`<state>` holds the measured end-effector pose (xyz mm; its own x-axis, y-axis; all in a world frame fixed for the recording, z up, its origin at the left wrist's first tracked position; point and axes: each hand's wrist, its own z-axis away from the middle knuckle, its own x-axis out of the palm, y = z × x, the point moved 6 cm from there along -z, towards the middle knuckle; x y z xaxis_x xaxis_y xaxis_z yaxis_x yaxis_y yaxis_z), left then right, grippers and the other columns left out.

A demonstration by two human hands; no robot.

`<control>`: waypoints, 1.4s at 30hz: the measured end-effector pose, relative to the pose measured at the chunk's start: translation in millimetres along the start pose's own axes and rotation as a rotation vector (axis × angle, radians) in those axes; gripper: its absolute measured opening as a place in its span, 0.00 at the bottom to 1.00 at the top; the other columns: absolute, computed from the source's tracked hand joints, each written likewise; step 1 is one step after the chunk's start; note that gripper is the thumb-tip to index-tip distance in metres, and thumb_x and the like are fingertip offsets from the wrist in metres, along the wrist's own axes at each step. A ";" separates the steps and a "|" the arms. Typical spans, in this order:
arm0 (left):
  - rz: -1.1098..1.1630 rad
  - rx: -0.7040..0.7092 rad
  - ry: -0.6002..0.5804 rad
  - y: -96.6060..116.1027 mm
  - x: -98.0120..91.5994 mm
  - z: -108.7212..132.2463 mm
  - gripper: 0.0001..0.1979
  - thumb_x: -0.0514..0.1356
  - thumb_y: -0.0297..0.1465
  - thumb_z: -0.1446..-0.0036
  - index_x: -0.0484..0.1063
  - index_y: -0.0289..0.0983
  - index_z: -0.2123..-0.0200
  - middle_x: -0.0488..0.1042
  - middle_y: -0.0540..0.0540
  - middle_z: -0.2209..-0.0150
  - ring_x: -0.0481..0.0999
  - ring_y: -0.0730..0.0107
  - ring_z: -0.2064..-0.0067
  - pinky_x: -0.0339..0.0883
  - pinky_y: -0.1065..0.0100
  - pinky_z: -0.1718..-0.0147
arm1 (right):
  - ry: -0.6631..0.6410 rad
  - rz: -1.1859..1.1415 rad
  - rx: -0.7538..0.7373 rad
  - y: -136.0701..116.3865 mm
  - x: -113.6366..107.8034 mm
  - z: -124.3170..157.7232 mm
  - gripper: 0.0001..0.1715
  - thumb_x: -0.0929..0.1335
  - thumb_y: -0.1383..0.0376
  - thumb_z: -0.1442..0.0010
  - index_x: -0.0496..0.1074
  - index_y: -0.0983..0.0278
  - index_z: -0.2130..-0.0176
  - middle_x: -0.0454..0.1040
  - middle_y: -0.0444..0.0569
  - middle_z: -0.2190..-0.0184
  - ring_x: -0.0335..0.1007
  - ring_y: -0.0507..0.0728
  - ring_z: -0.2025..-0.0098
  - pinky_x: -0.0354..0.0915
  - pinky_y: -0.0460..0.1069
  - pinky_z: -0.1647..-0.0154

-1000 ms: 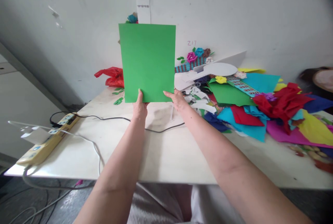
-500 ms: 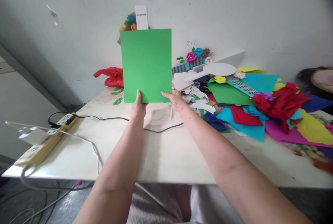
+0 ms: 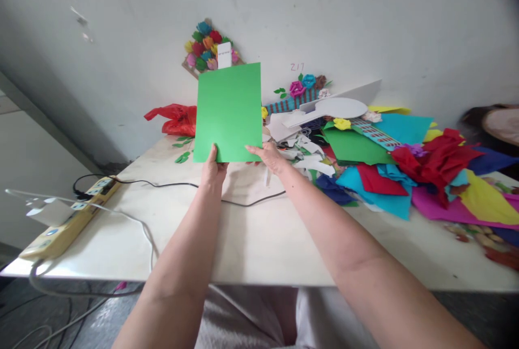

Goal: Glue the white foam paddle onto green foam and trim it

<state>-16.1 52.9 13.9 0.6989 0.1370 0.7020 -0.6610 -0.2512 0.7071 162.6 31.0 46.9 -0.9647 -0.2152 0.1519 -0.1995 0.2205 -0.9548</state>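
Above the table I hold up a flat green paper sheet [image 3: 229,111] by its lower edge. My left hand [image 3: 214,168] grips the bottom edge with the thumb on the front and the fingers behind. At the lower right corner, my right hand [image 3: 271,155] pinches the sheet, its thumb lying along the front. Over the sheet's top edge a white card-like piece [image 3: 224,56] sticks up, with a small dark pattern on it; its lower part is hidden. A bouquet of colourful paper flowers [image 3: 203,40] shows behind on the wall.
A yellow power strip [image 3: 68,222] with cables lies at the left, and a black cord [image 3: 247,205] crosses the white table [image 3: 275,251]. Red plastic [image 3: 176,119] is behind the sheet. Coloured papers [image 3: 377,186], white scraps [image 3: 310,149] and a white oval cutout [image 3: 343,106] pile up at right.
The green sheet's top has tipped away from me and dropped, with the white piece lower too. More of the paper flowers shows behind it. Both hands keep their grip.
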 end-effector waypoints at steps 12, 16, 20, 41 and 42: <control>-0.009 -0.070 0.073 -1.7 -1.1 2.6 0.22 0.63 0.33 0.46 0.68 0.46 0.47 0.73 0.48 0.48 0.72 0.66 0.47 0.72 0.71 0.58 | 0.039 -0.025 -0.004 -4.4 7.1 7.0 0.28 0.74 0.52 0.57 0.76 0.67 0.61 0.76 0.47 0.76 0.70 0.53 0.79 0.69 0.49 0.74; 0.003 -0.057 0.042 -1.9 0.8 3.9 0.21 0.65 0.33 0.48 0.69 0.45 0.49 0.75 0.48 0.51 0.74 0.66 0.50 0.72 0.69 0.58 | 0.053 -0.003 0.015 -1.7 4.1 7.1 0.30 0.73 0.51 0.57 0.75 0.68 0.59 0.77 0.49 0.73 0.69 0.51 0.81 0.65 0.46 0.82; 0.027 -0.071 0.060 -1.1 3.2 8.8 0.17 0.65 0.32 0.48 0.71 0.42 0.54 0.76 0.47 0.53 0.76 0.68 0.54 0.72 0.72 0.61 | 0.055 0.007 0.024 -2.4 2.6 7.3 0.28 0.73 0.51 0.54 0.74 0.68 0.59 0.76 0.48 0.75 0.67 0.50 0.83 0.62 0.43 0.85; -0.046 0.166 -0.137 31.0 24.9 13.6 0.29 0.68 0.36 0.53 0.66 0.48 0.46 0.69 0.46 0.45 0.71 0.62 0.47 0.72 0.67 0.59 | -0.026 0.024 -0.046 0.7 -9.9 -2.1 0.24 0.71 0.54 0.49 0.71 0.64 0.56 0.78 0.49 0.65 0.73 0.51 0.78 0.59 0.41 0.85; -0.051 0.164 -0.145 32.3 26.0 14.7 0.30 0.68 0.35 0.54 0.66 0.48 0.46 0.69 0.46 0.45 0.71 0.62 0.47 0.72 0.67 0.59 | -0.033 0.012 -0.042 1.0 -10.4 -2.3 0.23 0.72 0.54 0.49 0.71 0.65 0.57 0.78 0.49 0.65 0.73 0.51 0.78 0.59 0.41 0.84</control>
<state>-15.3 34.2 53.8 0.7699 0.0169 0.6379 -0.5790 -0.4019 0.7094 172.0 35.6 45.0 -0.9610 -0.2434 0.1312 -0.1957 0.2633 -0.9447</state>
